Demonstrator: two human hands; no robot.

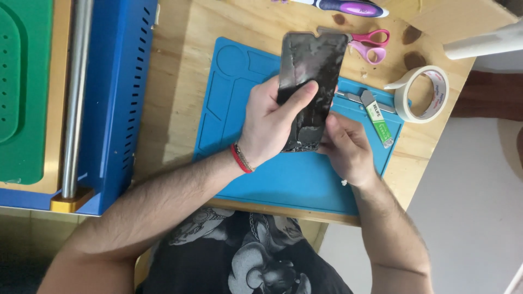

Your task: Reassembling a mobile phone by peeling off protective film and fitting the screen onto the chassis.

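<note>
Light pine worktop (180, 81), knotty near its far right corner. Centre to near edge: blue silicone repair mat (283, 182) with moulded compartments. Left edge: blue metal machine (117, 98) with vent slots and a steel roller bar. Far edge: pink-handled scissors (371, 44), purple-and-white pen-shaped tool (348, 7). Right edge: roll of cream masking tape (425, 93), partly overhanging the mat.

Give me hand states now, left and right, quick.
Left hand: closed around the dark phone panel, thumb across its face.
Right hand: fingers pinching the panel's lower end, above the blue mat.
</note>
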